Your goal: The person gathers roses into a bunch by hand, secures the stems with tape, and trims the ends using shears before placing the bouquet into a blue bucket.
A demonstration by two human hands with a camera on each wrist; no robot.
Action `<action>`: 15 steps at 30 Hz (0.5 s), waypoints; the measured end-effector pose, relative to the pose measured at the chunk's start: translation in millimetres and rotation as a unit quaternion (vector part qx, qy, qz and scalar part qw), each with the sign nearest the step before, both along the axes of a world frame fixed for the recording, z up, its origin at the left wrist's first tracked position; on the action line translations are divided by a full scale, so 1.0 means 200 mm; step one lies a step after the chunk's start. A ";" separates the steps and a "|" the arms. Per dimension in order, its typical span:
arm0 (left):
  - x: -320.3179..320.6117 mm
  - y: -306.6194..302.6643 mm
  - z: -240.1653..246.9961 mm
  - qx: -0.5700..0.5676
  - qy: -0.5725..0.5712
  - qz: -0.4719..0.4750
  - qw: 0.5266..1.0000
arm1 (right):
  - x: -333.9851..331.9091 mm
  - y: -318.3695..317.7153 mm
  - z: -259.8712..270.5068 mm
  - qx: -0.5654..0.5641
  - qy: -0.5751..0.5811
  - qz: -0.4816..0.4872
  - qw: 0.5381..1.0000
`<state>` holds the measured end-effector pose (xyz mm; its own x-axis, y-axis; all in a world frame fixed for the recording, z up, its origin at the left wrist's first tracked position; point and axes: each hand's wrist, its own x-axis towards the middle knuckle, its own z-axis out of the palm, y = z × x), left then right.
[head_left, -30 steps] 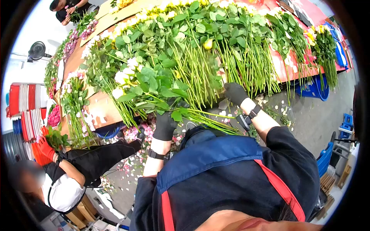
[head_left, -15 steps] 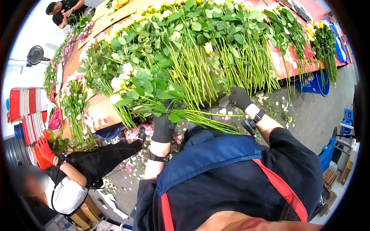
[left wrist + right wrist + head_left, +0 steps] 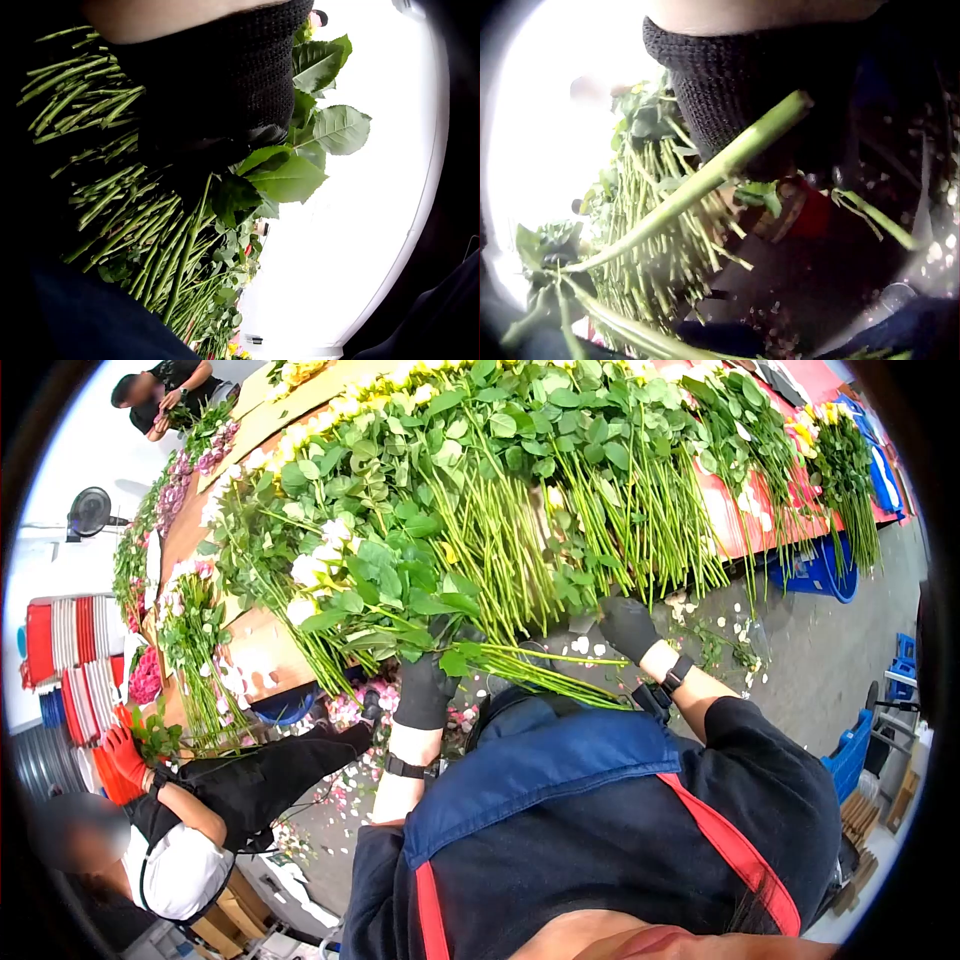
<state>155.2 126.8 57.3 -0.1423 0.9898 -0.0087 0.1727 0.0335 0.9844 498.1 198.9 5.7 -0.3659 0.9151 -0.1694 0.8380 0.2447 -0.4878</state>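
Observation:
My black-gloved left hand (image 3: pixel 428 685) grips a bunch of pale roses (image 3: pixel 305 570), their heads to the left and the stems (image 3: pixel 540 665) reaching right across my waist. In the left wrist view, leaves (image 3: pixel 300 176) and a stem stick out from below the glove. My right hand (image 3: pixel 628 628), also in a black glove, is just off the table's front edge. The right wrist view has its fingertips pinching a green rose stem (image 3: pixel 885 225), cut end down and right. A blurred yellow rose (image 3: pixel 555 498) is above that hand.
Many roses lie in rows on the table (image 3: pixel 270 650), stems overhanging its front edge. Blue bins (image 3: pixel 815 570) stand beneath. A person with a red glove (image 3: pixel 122 755) is at the left, another person (image 3: pixel 165 395) at the far left. Petals (image 3: pixel 345 705) litter the floor.
The yellow rose has moved down, toward me. My right hand has shifted slightly right and down. The left hand keeps its bunch nearly in place.

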 end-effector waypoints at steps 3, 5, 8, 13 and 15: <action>0.03 0.02 0.00 -0.075 -0.155 0.038 0.984 | -0.15 0.11 0.14 0.011 -0.013 -0.031 0.999; 0.03 0.04 0.04 -0.136 -0.383 0.057 0.912 | -0.24 0.23 0.15 0.036 0.013 -0.044 0.998; 0.09 0.07 0.20 -0.195 -0.464 0.134 0.854 | -0.29 0.43 0.00 0.118 0.048 -0.020 0.992; -0.03 -0.01 -0.05 -0.082 -0.198 0.050 0.976 | -0.29 0.54 0.20 0.073 0.068 -0.042 0.994; -0.02 -0.02 0.04 -0.124 -0.349 0.083 0.925 | -0.26 0.59 0.33 0.023 0.160 -0.084 0.983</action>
<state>151.9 122.8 64.8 -0.1668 0.9097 -0.3803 -0.5294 0.2428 0.8129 445.1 317.4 70.9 -0.2367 0.9712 -0.0272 0.6737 0.1439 -0.7249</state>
